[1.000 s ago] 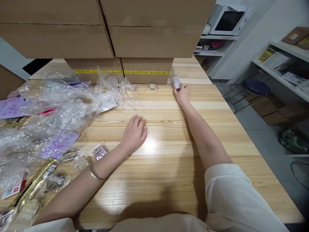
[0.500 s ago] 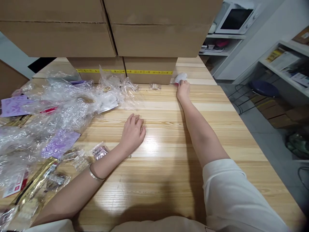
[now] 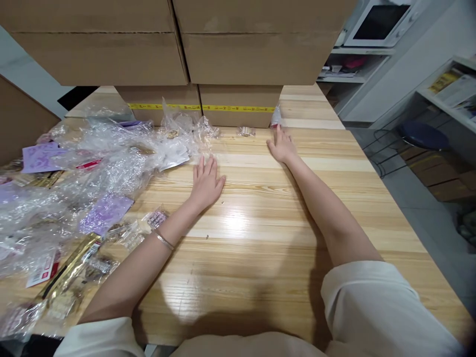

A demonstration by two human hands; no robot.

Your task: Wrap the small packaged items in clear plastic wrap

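My left hand (image 3: 207,183) lies on the wooden table (image 3: 253,267) with its fingers spread and nothing in it. Just beyond its fingertips is the edge of a heap of crinkled clear plastic wrapping (image 3: 126,173). My right hand (image 3: 283,145) is farther out, fingers apart, low over the tabletop or resting on it. Right beyond its fingertips stands a small white-and-red packet (image 3: 275,118) against the corner of a cardboard box; whether the fingers touch it I cannot tell. A small wrapped snack (image 3: 246,131) lies in front of the boxes, between my hands.
Stacked cardboard boxes (image 3: 253,59) with yellow tape stand along the back. At left, purple packets (image 3: 106,213), a gold packet (image 3: 70,265) and several small wrapped snacks (image 3: 156,218) lie among the plastic. Off the right table edge are a stool (image 3: 424,135) and shelves with a microwave (image 3: 381,22).
My right hand has let go of the white-and-red packet and drawn back slightly. My left hand has moved a little forward and its fingers have spread. The view has shifted slightly.
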